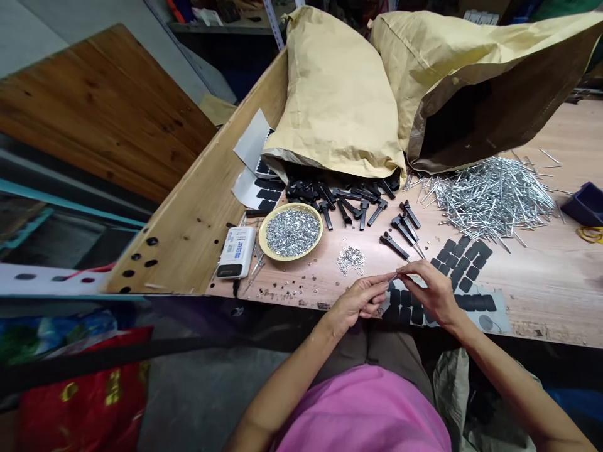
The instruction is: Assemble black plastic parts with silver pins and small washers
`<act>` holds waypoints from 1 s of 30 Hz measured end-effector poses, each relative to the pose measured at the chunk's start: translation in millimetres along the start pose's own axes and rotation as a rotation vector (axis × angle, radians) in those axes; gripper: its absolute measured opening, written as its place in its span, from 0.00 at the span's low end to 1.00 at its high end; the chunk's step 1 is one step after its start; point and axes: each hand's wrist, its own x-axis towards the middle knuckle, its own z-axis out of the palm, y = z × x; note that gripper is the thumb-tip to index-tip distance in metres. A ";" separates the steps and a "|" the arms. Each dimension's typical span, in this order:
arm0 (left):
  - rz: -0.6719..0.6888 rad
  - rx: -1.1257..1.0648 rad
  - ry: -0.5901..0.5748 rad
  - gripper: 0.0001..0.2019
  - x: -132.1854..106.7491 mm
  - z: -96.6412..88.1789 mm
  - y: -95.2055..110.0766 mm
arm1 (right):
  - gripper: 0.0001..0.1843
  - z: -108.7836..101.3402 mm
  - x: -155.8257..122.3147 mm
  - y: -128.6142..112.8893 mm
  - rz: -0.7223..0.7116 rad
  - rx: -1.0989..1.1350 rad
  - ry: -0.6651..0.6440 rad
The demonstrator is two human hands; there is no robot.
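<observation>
My left hand point(360, 298) and my right hand point(428, 290) meet fingertip to fingertip over the table's front edge. Both are closed in a pinch around something small and thin that I cannot make out. Just beyond them lie several black plastic parts point(393, 245), some with thin metal rods in them. A small heap of metal washers or nuts point(350, 260) is spread left of my hands. Under my right hand is a sheet with black oval pads point(475, 302), partly hidden by the hand.
A yellow bowl point(262, 231) holds many small metal pieces, beside a white power bank point(237, 251). Two large paper sacks point(342, 94) stand behind, black parts spilling from one. Metal rods point(494, 194) are piled right, near a dark blue container point(584, 204). A wooden board point(207, 182) borders the left.
</observation>
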 end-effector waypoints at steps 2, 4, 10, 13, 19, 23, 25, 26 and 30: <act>0.002 0.023 -0.006 0.35 0.8 1.0 0.7 | 0.03 -2.2 3.0 1.3 0.093 0.080 -0.011; 0.032 0.053 0.010 0.35 2.0 2.4 1.3 | 0.02 -4.0 4.5 2.7 0.160 0.125 -0.011; 0.112 0.103 0.091 0.37 7.5 11.3 3.5 | 0.04 -6.1 5.9 7.1 0.210 0.155 0.000; 0.123 0.105 0.079 0.37 11.0 14.6 7.1 | 0.02 -6.0 9.6 11.4 0.317 0.278 0.036; 0.050 0.163 -0.033 0.33 15.3 14.2 22.0 | 0.12 -12.9 19.5 21.4 0.520 0.614 -0.012; 0.050 0.266 -0.037 0.31 12.9 14.1 28.6 | 0.12 -20.1 20.8 28.1 0.527 0.657 -0.156; 0.050 0.298 -0.048 0.31 11.9 13.2 30.2 | 0.11 -22.8 20.1 30.7 0.494 0.622 -0.197; 0.047 0.313 -0.057 0.32 11.8 12.2 31.0 | 0.10 -24.2 19.8 31.4 0.471 0.597 -0.213; 0.037 0.429 -0.110 0.32 14.3 5.1 34.1 | 0.07 -31.5 20.3 29.4 0.337 0.485 -0.294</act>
